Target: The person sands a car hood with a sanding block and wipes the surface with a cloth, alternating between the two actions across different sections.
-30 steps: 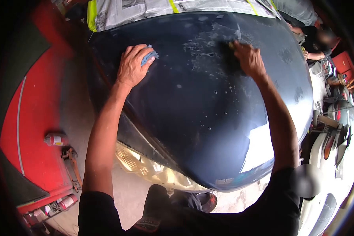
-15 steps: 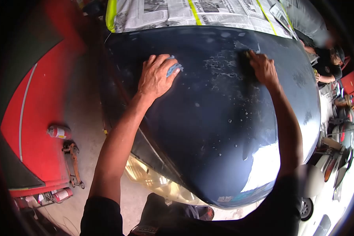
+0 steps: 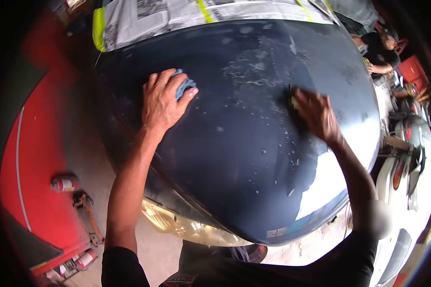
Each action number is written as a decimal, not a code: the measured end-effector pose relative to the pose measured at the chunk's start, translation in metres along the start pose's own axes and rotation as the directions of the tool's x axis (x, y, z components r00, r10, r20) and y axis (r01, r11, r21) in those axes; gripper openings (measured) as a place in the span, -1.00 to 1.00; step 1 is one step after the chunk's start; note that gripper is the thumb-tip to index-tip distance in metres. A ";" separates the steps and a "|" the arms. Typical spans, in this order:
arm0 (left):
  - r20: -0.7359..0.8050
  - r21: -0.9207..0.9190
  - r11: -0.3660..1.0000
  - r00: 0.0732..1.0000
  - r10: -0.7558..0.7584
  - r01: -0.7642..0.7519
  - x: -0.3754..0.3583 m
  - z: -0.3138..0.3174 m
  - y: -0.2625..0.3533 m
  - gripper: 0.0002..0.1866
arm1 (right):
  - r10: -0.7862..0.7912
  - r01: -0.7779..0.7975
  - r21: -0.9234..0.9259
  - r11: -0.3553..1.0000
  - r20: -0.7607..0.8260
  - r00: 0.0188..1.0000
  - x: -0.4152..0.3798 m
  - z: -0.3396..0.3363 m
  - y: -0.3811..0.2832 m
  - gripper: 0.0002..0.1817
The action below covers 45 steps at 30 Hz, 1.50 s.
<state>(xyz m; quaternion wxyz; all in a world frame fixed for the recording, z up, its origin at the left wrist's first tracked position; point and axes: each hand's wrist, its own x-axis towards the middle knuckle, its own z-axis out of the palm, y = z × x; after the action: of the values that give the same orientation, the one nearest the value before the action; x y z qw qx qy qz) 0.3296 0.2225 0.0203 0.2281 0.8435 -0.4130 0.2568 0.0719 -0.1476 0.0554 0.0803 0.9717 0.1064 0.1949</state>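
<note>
A dark blue-grey car hood (image 3: pixel 210 177) lies before me, wet, with droplets and pale streaky patches across its upper middle. On its left part rests my left hand (image 3: pixel 164 101), fingers closed over a crumpled blue cloth (image 3: pixel 185 86) that pokes out beside the thumb. My right hand (image 3: pixel 316 115) presses on the hood's right part and is smeared by motion. Under its fingers shows the edge of a small yellowish pad (image 3: pixel 293 101); most of it is hidden, and its exact kind does not show.
Newspaper (image 3: pixel 143 21) with yellow-green tape covers the area behind the hood. A yellowed headlight (image 3: pixel 187 225) sits at the near edge. Red bodywork (image 3: pixel 38 162), a fire extinguisher (image 3: pixel 65 183) and a rusty jack (image 3: pixel 88 217) are left. A co-worker (image 3: pixel 382 52) and a white car (image 3: pixel 397 177) are right.
My right hand has slid the pad toward me over the hood. My left hand keeps the cloth at about the same place on the hood. The whole view has shifted and turned slightly.
</note>
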 end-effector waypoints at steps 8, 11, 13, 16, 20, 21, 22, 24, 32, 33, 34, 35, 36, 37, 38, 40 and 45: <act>0.019 -0.009 1.000 1.000 0.015 -0.015 -0.003 0.004 -0.008 -0.59 | 0.256 -0.256 -0.016 0.967 0.043 0.966 0.096 0.055 0.049 -0.47; 0.011 -0.013 1.000 1.000 0.009 -0.009 -0.004 0.003 -0.004 -0.57 | 0.110 -0.111 0.009 0.994 0.072 0.991 -0.009 -0.010 -0.030 -0.34; 0.009 -0.003 1.000 1.000 -0.002 0.002 -0.001 0.002 -0.002 -0.55 | 0.086 -0.104 0.136 0.985 0.133 0.987 -0.071 -0.038 -0.057 -0.32; 0.019 0.003 1.000 1.000 -0.018 0.018 0.001 0.001 0.002 -0.52 | 0.060 -0.073 0.187 0.980 0.071 0.996 -0.059 -0.024 -0.037 -0.25; 0.014 -0.022 1.000 1.000 -0.019 0.019 -0.002 0.003 -0.004 -0.51 | 0.046 -0.040 0.126 0.991 -0.048 0.998 0.069 0.050 0.064 -0.39; 0.015 -0.022 1.000 1.000 -0.013 0.013 -0.001 0.003 -0.005 -0.51 | 0.113 -0.111 0.039 0.993 -0.066 0.991 0.101 0.064 0.079 -0.43; 0.019 -0.025 1.000 1.000 -0.011 0.012 -0.002 0.003 -0.006 -0.51 | 0.183 -0.179 0.091 0.980 -0.041 0.982 0.132 0.074 0.094 -0.46; 0.026 -0.027 1.000 1.000 -0.011 0.012 -0.004 0.003 -0.007 -0.51 | 0.324 -0.326 0.021 0.945 0.067 0.944 0.152 0.074 0.083 -0.45; 0.030 0.008 0.999 0.999 -0.039 0.038 -0.001 0.000 0.002 -0.49 | 0.244 -0.268 0.128 0.955 0.180 0.953 0.044 0.005 0.022 -0.35; 0.031 0.008 0.999 0.998 -0.045 0.045 0.000 0.000 0.002 -0.49 | 0.239 -0.255 0.097 0.962 0.151 0.959 0.055 0.013 0.029 -0.36; 0.042 0.007 0.999 0.998 -0.054 0.054 -0.002 -0.001 0.003 -0.49 | 0.234 -0.245 0.072 0.967 0.129 0.964 0.067 0.026 0.043 -0.36; 0.043 0.012 0.998 0.998 -0.054 0.054 -0.002 -0.002 0.003 -0.49 | 0.227 -0.232 0.045 0.972 0.097 0.969 0.086 0.039 0.060 -0.37; 0.042 -0.002 0.999 0.998 -0.049 0.049 -0.003 -0.001 -0.001 -0.50 | 0.243 -0.252 0.084 0.964 0.103 0.965 0.109 0.055 0.080 -0.40; 0.040 -0.019 0.999 0.998 -0.041 0.042 -0.003 0.001 -0.003 -0.50 | 0.275 -0.279 0.026 0.960 0.110 0.955 0.138 0.058 0.084 -0.44; 0.034 -0.040 0.999 0.999 -0.034 0.036 -0.002 0.003 -0.004 -0.50 | 0.351 -0.353 0.003 0.936 0.097 0.931 0.164 0.070 0.094 -0.45; 0.018 -0.039 0.999 1.000 -0.026 0.027 -0.001 0.003 -0.007 -0.51 | 0.491 -0.489 -0.043 0.871 0.078 0.868 0.198 0.089 0.106 -0.48; 0.006 -0.049 0.999 1.000 -0.013 0.013 -0.003 0.000 -0.006 -0.50 | 0.141 -0.139 0.128 0.982 -0.003 0.990 0.111 0.059 0.066 -0.44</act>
<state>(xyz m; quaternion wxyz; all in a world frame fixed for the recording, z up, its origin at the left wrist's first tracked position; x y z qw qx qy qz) 0.3332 0.2277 0.0176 0.2492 0.8411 -0.4143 0.2427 0.2068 -0.1919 0.0552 0.0034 0.9788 0.0506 0.1986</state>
